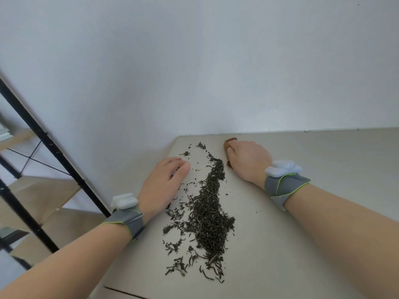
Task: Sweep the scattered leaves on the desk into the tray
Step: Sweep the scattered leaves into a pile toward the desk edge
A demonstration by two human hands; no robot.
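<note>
Dark dried leaves (207, 214) lie in a long heap down the middle of the pale desk (302, 212), with loose bits scattered to its left. My left hand (164, 184) rests flat on the desk at the heap's left side, fingers together, holding nothing. My right hand (248, 160) is closed over a small brown wooden object (229, 143) near the desk's far edge, just right of the heap's top. Most of that object is hidden under the hand. No tray is in view.
A white wall (194, 61) stands right behind the desk's far edge. The desk's left edge runs diagonally close beside my left hand. Beyond it is a black metal frame (54, 156) with wooden shelves (41, 195). Grey bands with white pods sit on both wrists.
</note>
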